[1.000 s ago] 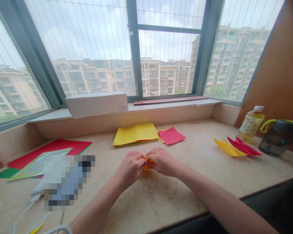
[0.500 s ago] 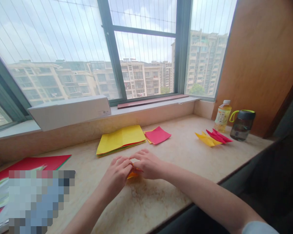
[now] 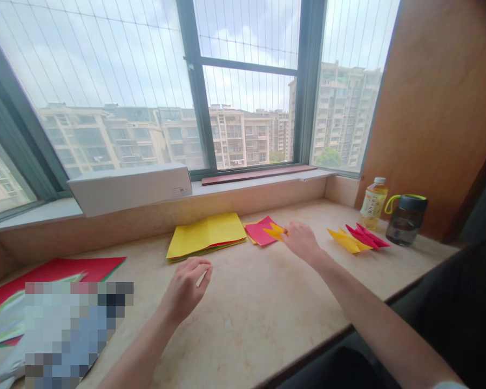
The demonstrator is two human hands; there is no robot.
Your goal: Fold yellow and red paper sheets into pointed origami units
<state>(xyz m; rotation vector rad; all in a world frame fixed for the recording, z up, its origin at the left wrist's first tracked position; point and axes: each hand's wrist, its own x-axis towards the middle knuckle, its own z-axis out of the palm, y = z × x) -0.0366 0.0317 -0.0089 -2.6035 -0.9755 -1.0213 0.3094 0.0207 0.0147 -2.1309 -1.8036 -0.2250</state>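
Observation:
Between the fingers of my right hand [image 3: 302, 241] is a small folded orange-yellow paper piece [image 3: 274, 232] with pointed tips. It hangs over the square red sheets [image 3: 263, 224]; whether it touches them I cannot tell. My left hand [image 3: 188, 286] is held above the counter with nothing in it, its fingers bent and the thumb apart from them. Just beyond it lies a stack of yellow paper [image 3: 206, 235], creased down the middle. To the right of my right hand sit a yellow folded paper [image 3: 349, 240] and a crimson folded paper [image 3: 366, 236], side by side.
A drink bottle [image 3: 374, 204] and a dark cup with a green strap [image 3: 407, 220] stand at the back right. Large red paper [image 3: 76, 268] and blurred-out items lie at the left. A long white box [image 3: 132, 189] rests on the windowsill.
My hands have parted. The right one has carried the folded orange-yellow paper away to the right, over the red sheets. My left hand has let go and drawn back. The view has turned right.

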